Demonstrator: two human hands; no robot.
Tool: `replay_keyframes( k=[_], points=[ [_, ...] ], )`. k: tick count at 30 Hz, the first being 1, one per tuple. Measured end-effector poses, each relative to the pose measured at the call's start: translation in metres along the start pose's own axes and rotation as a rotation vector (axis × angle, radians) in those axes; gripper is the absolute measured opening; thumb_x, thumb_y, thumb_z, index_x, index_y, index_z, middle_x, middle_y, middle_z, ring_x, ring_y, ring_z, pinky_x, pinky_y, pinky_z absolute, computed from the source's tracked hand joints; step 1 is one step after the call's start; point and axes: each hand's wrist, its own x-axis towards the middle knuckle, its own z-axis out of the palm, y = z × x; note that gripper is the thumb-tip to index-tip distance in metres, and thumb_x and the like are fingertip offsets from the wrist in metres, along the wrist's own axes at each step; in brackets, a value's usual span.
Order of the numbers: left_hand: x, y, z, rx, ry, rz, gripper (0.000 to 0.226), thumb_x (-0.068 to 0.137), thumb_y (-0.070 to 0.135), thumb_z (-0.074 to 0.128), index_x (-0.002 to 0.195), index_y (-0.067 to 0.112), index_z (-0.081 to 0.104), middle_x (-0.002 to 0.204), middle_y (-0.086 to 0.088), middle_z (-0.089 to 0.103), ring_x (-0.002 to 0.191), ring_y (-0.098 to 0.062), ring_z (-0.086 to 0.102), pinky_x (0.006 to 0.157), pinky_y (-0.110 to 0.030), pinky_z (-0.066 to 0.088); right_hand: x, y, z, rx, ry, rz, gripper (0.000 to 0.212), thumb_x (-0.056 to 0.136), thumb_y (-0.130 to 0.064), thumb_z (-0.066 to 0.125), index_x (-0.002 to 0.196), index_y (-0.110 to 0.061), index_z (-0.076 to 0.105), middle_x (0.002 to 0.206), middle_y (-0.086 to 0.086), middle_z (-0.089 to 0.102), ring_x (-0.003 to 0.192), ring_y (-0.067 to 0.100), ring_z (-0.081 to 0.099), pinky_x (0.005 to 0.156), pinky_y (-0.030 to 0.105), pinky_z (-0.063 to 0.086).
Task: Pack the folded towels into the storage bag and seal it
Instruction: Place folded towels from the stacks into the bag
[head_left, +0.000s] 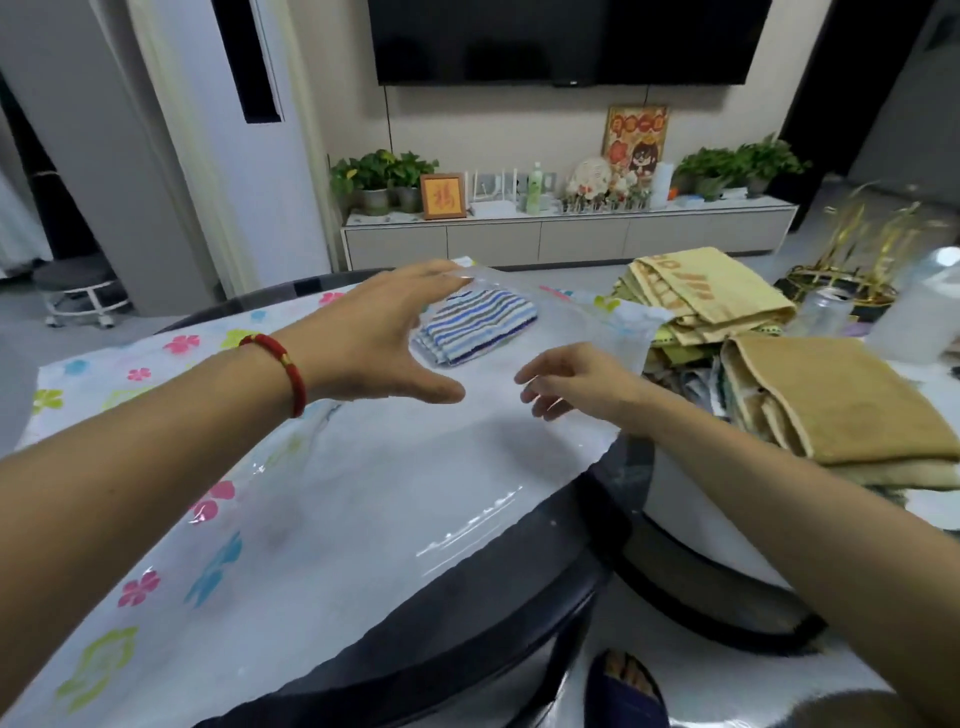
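A clear storage bag (363, 483) printed with coloured flowers lies flat across the round table. A folded blue-and-grey striped towel (478, 325) shows through the plastic at the bag's far end. My left hand (379, 338) is stretched over the bag, and its straight fingertips touch the raised plastic edge above the striped towel. My right hand (576, 387) hovers at the bag's right side with loosely curled fingers, and glare from the plastic covers the fingertips. To the right of the bag lie a folded tan towel (841, 405) and a yellow towel with orange letters (717, 299).
The dark table rim (597, 525) curves below the bag, with a second round white surface to its right. A clear bottle (826, 312) and a gold ornament (857, 249) stand behind the towels. A slippered foot (628, 691) shows below.
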Motion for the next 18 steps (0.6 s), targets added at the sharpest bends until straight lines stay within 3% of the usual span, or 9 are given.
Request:
replay_keyframes(
  k=[3,6,7,8,10,11,14,18],
  points=[
    [-0.001,0.006,0.001,-0.025,0.051,-0.035,0.099,0.065,0.057,0.08,0.15,0.029,0.036,0.156,0.007,0.034,0.132,-0.023,0.039,0.112,-0.046,0.037,-0.064,0.014,-0.047,-0.189,0.043,-0.052,0.018,0.094,-0.02,0.062,0.1,-0.02,0.079,0.09,0.001,0.081,0.073,0.014,0.076,0.063,0.022,0.059],
    [-0.004,0.012,0.006,-0.056,0.075,-0.042,0.1,0.063,0.058,0.082,0.149,0.03,0.038,0.156,0.004,0.035,0.137,-0.025,0.036,0.113,-0.052,0.035,-0.116,0.043,-0.106,-0.693,0.437,-0.125,0.02,0.09,-0.029,0.06,0.095,-0.033,0.078,0.082,-0.017,0.078,0.063,-0.004,0.066,0.053,0.007,0.046],
    [-0.005,0.012,0.008,-0.066,0.078,-0.042,0.101,0.062,0.058,0.082,0.149,0.029,0.038,0.157,0.004,0.035,0.139,-0.024,0.034,0.114,-0.051,0.034,-0.126,0.055,-0.126,-0.843,0.558,-0.088,0.024,0.09,-0.028,0.058,0.102,-0.033,0.078,0.092,-0.014,0.079,0.07,-0.003,0.066,0.058,0.014,0.05],
    [-0.006,0.013,0.01,-0.075,0.081,-0.041,0.102,0.062,0.056,0.083,0.149,0.028,0.037,0.157,0.003,0.034,0.141,-0.022,0.033,0.116,-0.049,0.032,-0.131,0.068,-0.145,-0.903,0.633,-0.007,0.028,0.091,-0.027,0.057,0.111,-0.031,0.076,0.108,-0.004,0.079,0.087,0.009,0.069,0.072,0.028,0.056],
    [-0.006,0.013,0.015,-0.093,0.087,-0.044,0.103,0.064,0.052,0.084,0.15,0.027,0.035,0.158,0.003,0.032,0.142,-0.02,0.032,0.117,-0.045,0.03,-0.133,0.091,-0.173,-0.923,0.68,0.249,0.036,0.097,-0.03,0.058,0.131,-0.027,0.067,0.137,0.015,0.063,0.124,0.036,0.056,0.1,0.047,0.046],
    [-0.006,0.013,0.016,-0.102,0.089,-0.046,0.102,0.064,0.05,0.084,0.151,0.028,0.035,0.158,0.003,0.032,0.142,-0.02,0.033,0.117,-0.044,0.031,-0.132,0.1,-0.184,-0.9,0.674,0.386,0.042,0.099,-0.038,0.056,0.141,-0.029,0.059,0.144,0.021,0.054,0.132,0.042,0.047,0.107,0.053,0.04],
    [-0.007,0.012,0.018,-0.12,0.093,-0.036,0.101,0.065,0.048,0.085,0.15,0.029,0.035,0.158,0.006,0.03,0.139,-0.019,0.036,0.115,-0.041,0.035,-0.131,0.115,-0.203,-0.72,0.597,0.606,0.064,0.099,-0.056,0.054,0.156,-0.033,0.038,0.152,0.024,0.047,0.137,0.048,0.044,0.115,0.059,0.037],
    [-0.01,0.008,0.021,-0.116,0.091,0.017,0.105,0.065,0.049,0.085,0.152,0.029,0.031,0.161,0.015,0.02,0.143,-0.008,0.026,0.115,-0.03,0.029,-0.131,0.114,-0.215,-0.685,0.608,0.581,0.073,0.089,-0.061,0.069,0.151,-0.031,0.044,0.149,0.02,0.055,0.132,0.045,0.052,0.11,0.06,0.043]
  ],
)
